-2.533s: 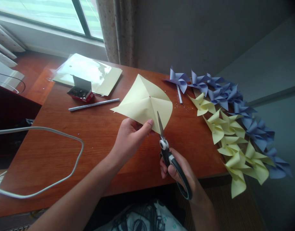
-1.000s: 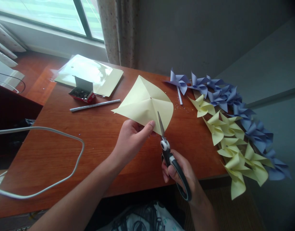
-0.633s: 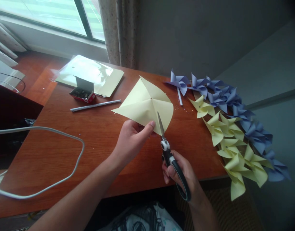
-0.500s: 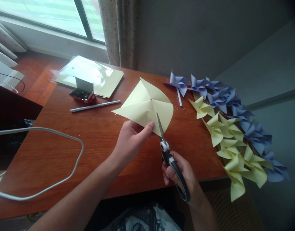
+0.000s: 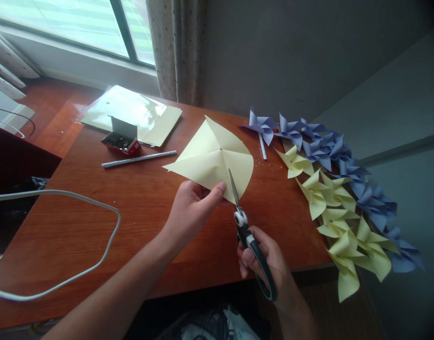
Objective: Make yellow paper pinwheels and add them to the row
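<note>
Paper [image 5: 212,158] — a thin, floppy yellow sheet, creased diagonally — is hanging above the desk [image 5: 139,208], L hand [image 5: 192,210] pinching its near edge. R hand [image 5: 264,257], closed round the scissors [image 5: 243,224], is cutting just beside that thumb; best gripped close to the cut.

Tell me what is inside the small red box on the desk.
The red box stands open, its flap up. Small dark pieces fill it, too small to identify. Its bottom is covered. It stands partly on the plastic sleeve of paper.
</note>
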